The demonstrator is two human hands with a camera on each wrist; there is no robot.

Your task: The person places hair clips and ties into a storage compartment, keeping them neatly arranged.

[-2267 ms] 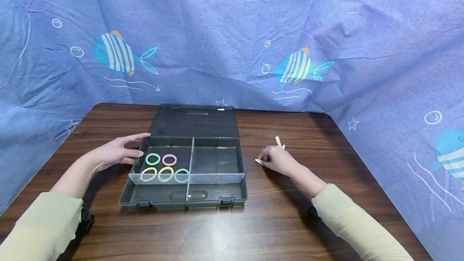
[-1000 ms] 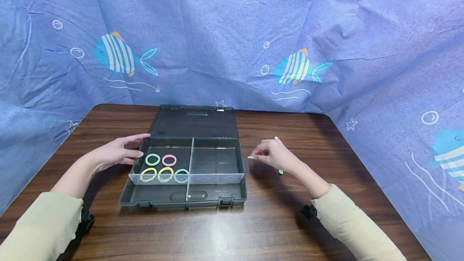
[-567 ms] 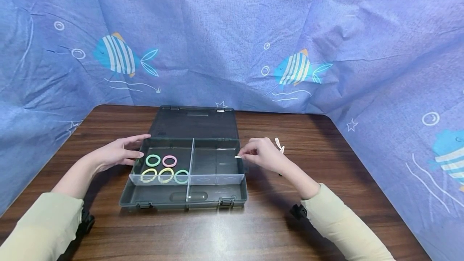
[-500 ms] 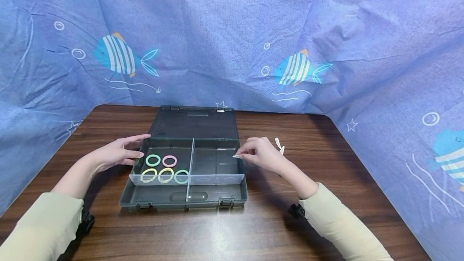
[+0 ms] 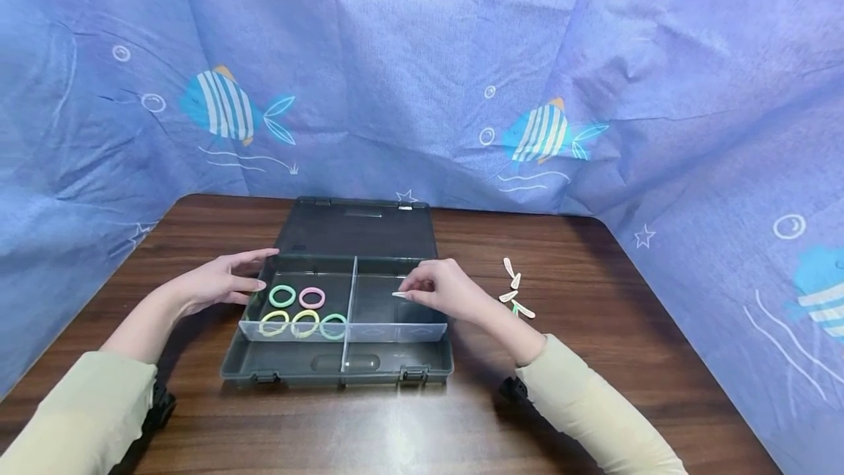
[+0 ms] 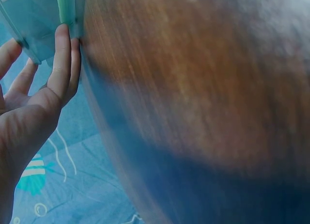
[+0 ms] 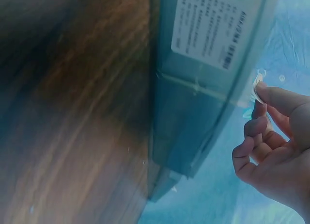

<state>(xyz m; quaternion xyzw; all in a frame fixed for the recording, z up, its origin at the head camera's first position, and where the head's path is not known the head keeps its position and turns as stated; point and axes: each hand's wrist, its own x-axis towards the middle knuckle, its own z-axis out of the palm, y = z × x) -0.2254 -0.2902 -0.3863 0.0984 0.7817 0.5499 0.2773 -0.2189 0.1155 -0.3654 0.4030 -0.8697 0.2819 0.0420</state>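
Observation:
In the head view my right hand is over the right back compartment of a grey see-through box. Between thumb and index finger it pinches a small white snap hair clip, also seen as a pale clip in the right wrist view. My left hand lies against the box's left wall, fingers extended; the left wrist view shows its fingertips touching the wall. Green, pink and yellow hair ties, such as the pink hair tie, lie in the left back compartment.
Several pale hair clips lie on the wooden table right of the box, one with some green. The box's lid is folded back behind it. A blue fish-print cloth hangs beyond the table.
My right hand has picked up the hair clip from the table and carried it left over the right back compartment. My left hand has stayed at the box wall.

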